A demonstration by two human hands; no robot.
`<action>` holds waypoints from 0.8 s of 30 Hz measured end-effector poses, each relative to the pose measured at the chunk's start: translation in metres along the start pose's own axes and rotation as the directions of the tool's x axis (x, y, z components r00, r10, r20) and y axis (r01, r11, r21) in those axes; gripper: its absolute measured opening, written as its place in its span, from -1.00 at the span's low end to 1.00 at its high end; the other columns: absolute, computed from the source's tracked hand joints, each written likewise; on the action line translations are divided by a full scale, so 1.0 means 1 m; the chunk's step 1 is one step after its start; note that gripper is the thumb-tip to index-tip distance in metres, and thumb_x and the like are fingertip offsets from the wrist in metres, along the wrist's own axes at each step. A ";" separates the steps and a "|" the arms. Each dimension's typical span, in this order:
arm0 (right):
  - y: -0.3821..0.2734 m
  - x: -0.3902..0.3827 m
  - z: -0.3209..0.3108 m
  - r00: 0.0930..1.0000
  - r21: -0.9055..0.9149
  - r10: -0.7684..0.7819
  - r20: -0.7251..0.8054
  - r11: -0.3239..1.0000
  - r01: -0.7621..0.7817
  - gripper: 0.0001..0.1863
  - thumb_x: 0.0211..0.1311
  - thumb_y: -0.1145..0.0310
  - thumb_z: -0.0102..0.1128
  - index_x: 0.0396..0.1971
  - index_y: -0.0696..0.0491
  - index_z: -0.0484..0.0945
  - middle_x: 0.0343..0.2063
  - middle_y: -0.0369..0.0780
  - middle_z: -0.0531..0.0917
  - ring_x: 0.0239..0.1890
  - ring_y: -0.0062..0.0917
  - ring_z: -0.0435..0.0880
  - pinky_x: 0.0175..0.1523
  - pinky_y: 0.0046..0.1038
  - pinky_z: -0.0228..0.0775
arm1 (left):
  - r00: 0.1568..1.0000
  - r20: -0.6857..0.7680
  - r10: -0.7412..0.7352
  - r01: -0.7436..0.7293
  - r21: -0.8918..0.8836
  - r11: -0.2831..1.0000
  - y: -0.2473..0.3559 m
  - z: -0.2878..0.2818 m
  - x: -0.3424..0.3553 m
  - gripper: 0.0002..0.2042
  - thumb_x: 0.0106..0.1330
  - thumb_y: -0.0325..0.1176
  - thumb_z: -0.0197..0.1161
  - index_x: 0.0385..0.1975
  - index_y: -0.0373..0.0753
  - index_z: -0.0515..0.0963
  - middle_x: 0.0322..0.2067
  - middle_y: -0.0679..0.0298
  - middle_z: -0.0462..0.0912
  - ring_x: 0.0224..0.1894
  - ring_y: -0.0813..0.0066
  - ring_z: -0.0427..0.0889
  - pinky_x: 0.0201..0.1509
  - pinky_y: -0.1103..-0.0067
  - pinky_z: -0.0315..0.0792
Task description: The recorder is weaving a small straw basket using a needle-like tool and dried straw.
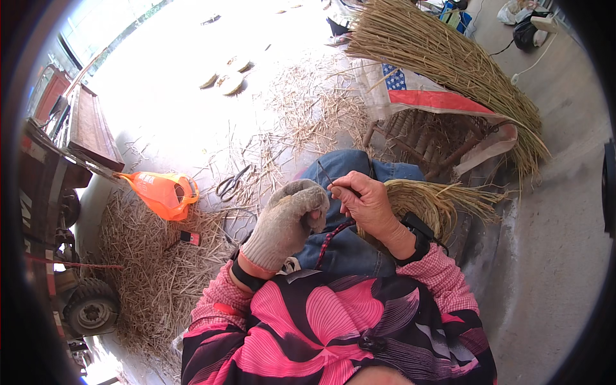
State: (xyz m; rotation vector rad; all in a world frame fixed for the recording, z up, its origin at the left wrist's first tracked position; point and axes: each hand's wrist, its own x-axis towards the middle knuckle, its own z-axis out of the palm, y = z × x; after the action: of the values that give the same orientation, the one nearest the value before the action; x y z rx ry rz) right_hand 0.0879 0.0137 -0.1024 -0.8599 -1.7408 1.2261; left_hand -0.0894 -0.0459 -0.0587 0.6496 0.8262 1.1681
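Note:
My left hand (pixel 289 221), in a grey knitted glove, is curled closed above my lap; what it holds, if anything, is hidden or too small to make out. Just to its right my bare right hand (pixel 359 205) pinches a thin dark rod (pixel 324 171) that points up and away. A coiled straw bundle (pixel 417 199) with loose ends rests beside and partly behind my right hand, over my blue jeans (pixel 330 160). A red-and-black braided cord (pixel 330 244) hangs below my hands.
A long straw bundle (pixel 443 64) leans over a sack (pixel 443 99) on a rusty frame. At left are an orange bag (pixel 160 192), scissors (pixel 232 183), a small phone-like object (pixel 190 237), scattered straw and a vehicle with a tyre (pixel 90 308). Cords lie at upper right.

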 end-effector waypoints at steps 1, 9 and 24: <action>0.000 0.000 0.000 1.000 -0.003 -0.006 0.001 1.000 0.006 -0.89 0.32 0.42 0.24 -0.26 0.15 0.62 -0.45 -0.35 0.58 -0.58 -0.79 0.53 -0.54 -0.73 0.34 | 1.000 0.016 0.012 -0.013 0.030 0.999 0.000 -0.001 0.000 -0.76 0.34 -0.29 0.15 -0.54 -0.25 0.38 -0.59 0.29 0.38 -0.57 0.55 0.28 -0.46 0.59 0.20; -0.003 0.000 0.000 1.000 -0.026 -0.003 0.010 1.000 0.003 -0.92 0.26 0.51 0.27 -0.28 0.18 0.61 -0.47 -0.31 0.55 -0.59 -0.74 0.53 -0.51 -0.64 0.38 | 0.994 -0.063 0.087 -0.079 0.119 0.990 -0.001 -0.001 0.004 -0.79 0.35 -0.34 0.13 -0.51 -0.27 0.41 -0.58 0.31 0.42 -0.56 0.54 0.34 -0.45 0.60 0.26; -0.038 0.003 -0.009 0.983 -0.035 0.165 0.085 0.986 -0.163 -0.92 0.26 0.47 0.24 -0.34 0.16 0.63 -0.56 -0.34 0.56 -0.51 -0.65 0.51 -0.38 -0.58 0.36 | 0.723 -0.303 0.621 -0.559 0.271 0.784 0.033 -0.113 0.037 -0.90 0.35 -0.36 0.26 -0.30 -0.24 0.55 -0.58 0.38 0.48 -0.60 0.62 0.42 -0.53 0.69 0.31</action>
State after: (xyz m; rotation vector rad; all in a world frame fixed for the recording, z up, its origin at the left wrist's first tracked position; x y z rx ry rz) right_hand 0.0918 0.0088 -0.0635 -0.9960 -1.7881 1.3682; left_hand -0.1942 0.0017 -0.1029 0.8761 1.0883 1.8745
